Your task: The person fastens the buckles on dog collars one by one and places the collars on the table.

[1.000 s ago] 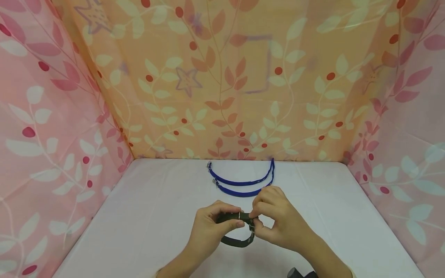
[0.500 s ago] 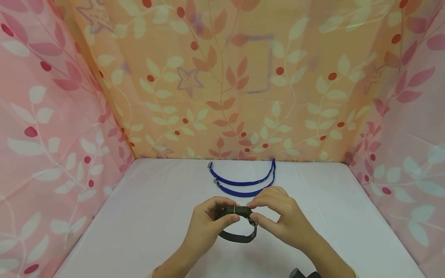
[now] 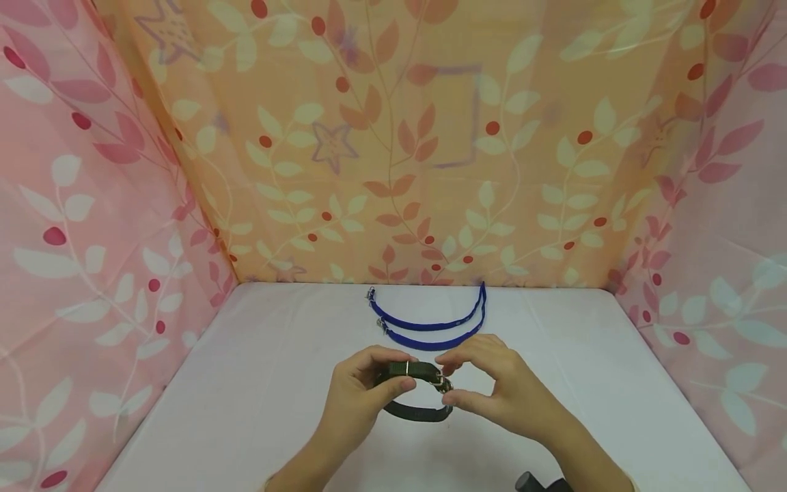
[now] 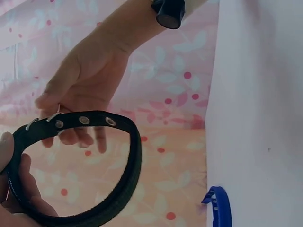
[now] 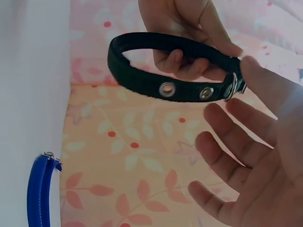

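"Where's our dark collar (image 3: pixel 423 370)?"

"Up in the air over the counter (image 3: pixel 258 383). Our left fingers (image 3: pixel 378 354) pinch one side of it, and our right fingers (image 3: pixel 470 354) are spread loose by the buckle (image 3: pixel 440 380)."

"Is it hard to hold?"

"We think it's light and bendy but springy, and won't break easily. The buckle might slip, so we'd best pinch the flat part."

"Do those blue straps (image 3: pixel 424 326) block us?"

"No, they lie farther back. Our own right fingers crowd the buckle most."

No legible text, label, brand, number or sign in any view.
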Motion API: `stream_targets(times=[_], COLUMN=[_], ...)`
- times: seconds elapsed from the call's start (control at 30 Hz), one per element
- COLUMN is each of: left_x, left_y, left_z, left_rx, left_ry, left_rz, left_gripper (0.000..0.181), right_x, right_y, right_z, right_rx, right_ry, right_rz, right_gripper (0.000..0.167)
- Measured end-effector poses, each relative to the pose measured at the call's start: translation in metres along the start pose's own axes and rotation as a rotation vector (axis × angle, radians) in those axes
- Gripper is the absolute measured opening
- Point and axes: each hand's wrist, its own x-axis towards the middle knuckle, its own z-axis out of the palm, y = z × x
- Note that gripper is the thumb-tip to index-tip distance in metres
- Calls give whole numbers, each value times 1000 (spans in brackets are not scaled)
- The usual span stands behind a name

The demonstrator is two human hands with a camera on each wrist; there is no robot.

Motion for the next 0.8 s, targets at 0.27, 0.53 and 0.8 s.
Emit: stream_targets(times=[0.27, 0.53, 0.8], left_x=[3, 7, 11], left_y=[-3, 4, 9], left_z=[-5, -15, -28], left_rx=[-145, 125, 148], left_ry=[-7, -16, -49], left_rz=[146, 228, 247], left_gripper=[30, 29, 26], right_x=[-1, 0, 3], right_y=[3, 4, 7], right_z=[0, -4, -7], right_rx=[-4, -44, -75], right_ry=[-35, 70, 115], right_rz=[33, 38, -17], right_gripper=[34, 33, 32])
